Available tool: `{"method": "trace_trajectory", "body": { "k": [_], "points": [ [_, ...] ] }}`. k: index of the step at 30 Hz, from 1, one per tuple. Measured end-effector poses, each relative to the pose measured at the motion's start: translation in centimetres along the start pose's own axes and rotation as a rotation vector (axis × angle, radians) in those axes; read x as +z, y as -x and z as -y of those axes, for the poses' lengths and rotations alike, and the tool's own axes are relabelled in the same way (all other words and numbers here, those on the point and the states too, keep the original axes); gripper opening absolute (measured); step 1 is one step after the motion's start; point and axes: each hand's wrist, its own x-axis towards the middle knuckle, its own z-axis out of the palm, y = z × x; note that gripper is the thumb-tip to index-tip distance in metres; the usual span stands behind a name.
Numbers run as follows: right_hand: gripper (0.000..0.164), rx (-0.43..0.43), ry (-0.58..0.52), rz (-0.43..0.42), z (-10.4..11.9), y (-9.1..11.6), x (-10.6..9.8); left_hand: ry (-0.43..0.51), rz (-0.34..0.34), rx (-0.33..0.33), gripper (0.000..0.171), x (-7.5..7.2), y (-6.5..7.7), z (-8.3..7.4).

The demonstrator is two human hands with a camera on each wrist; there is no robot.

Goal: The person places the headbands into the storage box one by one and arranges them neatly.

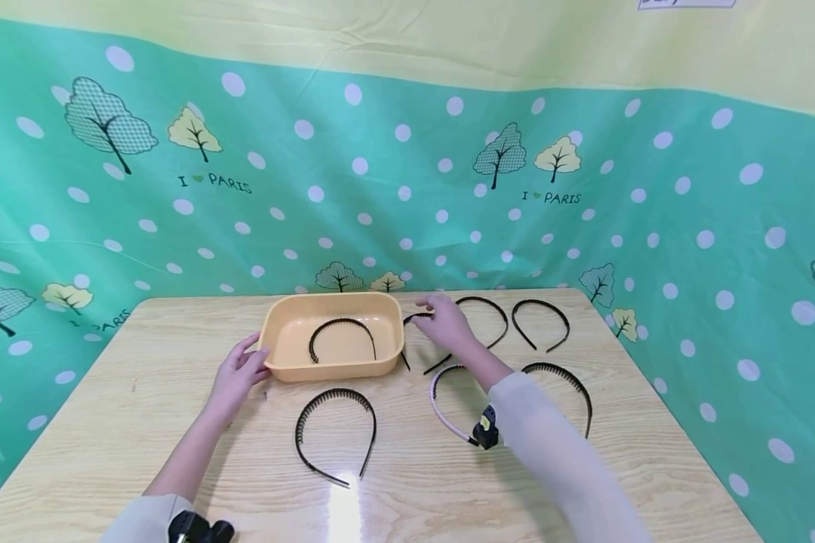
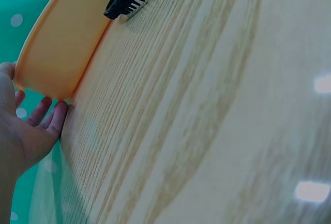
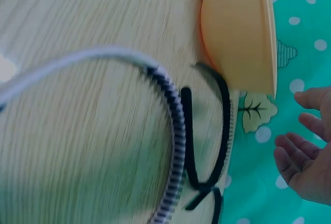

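Note:
My left hand (image 1: 239,374) grips the left end of a pale orange plastic tray (image 1: 333,372), its thumb at the rim and other fingers against the outer wall. Inside the tray lies one black toothed headband (image 1: 342,321). My right hand (image 1: 443,323) hovers just right of the tray, above a black headband (image 1: 405,359) that it partly covers in the head view. Its fingers look loosely bent, with nothing between them in the right wrist view. Nearer me, another black toothed headband (image 1: 341,393) lies in front of the tray.
On the table's right side lie two plain black headbands (image 1: 542,303), a white-and-black toothed headband (image 3: 177,131) under my right forearm, and a black toothed one (image 1: 570,375) partly hidden by the sleeve. A green dotted cloth (image 1: 407,226) hangs behind the wooden table (image 1: 143,377).

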Motion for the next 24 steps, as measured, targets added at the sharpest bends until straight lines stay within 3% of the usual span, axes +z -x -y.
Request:
{"method": "trace_trajectory", "body": {
  "k": [13,24],
  "points": [
    [0.038,-0.015,0.137,0.042,-3.1,1.1,-2.7,-0.004,0.0,-0.001,0.066,0.0,0.0,0.0],
    [0.036,-0.045,0.166,0.038,-5.5,1.9,-4.9,-0.01,0.0,-0.006,0.067,0.0,0.0,0.0]
  ]
}}
